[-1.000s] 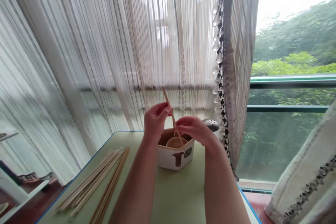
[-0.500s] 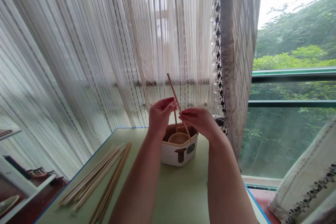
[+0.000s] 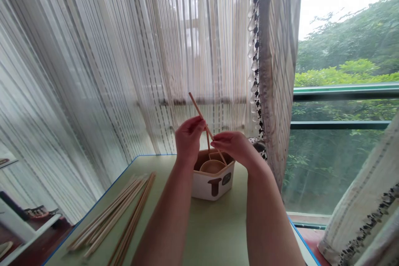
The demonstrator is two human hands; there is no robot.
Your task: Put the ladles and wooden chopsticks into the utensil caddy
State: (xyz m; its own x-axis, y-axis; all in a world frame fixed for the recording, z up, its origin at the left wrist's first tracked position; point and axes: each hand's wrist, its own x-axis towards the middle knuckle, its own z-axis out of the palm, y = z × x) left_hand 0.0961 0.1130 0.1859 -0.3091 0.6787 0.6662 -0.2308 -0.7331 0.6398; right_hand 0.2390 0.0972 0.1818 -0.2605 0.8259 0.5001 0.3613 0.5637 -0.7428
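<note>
You appear to be in a home: patterned sheer curtains (image 3: 118, 58) with beaded trim (image 3: 256, 45) hang behind your table (image 3: 215, 232), and a window (image 3: 330, 162) shows you leafy trees (image 3: 349, 54) outside.

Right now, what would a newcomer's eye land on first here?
Probably the hands mid-frame: the left hand and right hand close together at a slanting stick, above a white container with brown markings. Next, the loose sticks on the pale green table, left of the container. Then bright greenery outside, far right.
</note>
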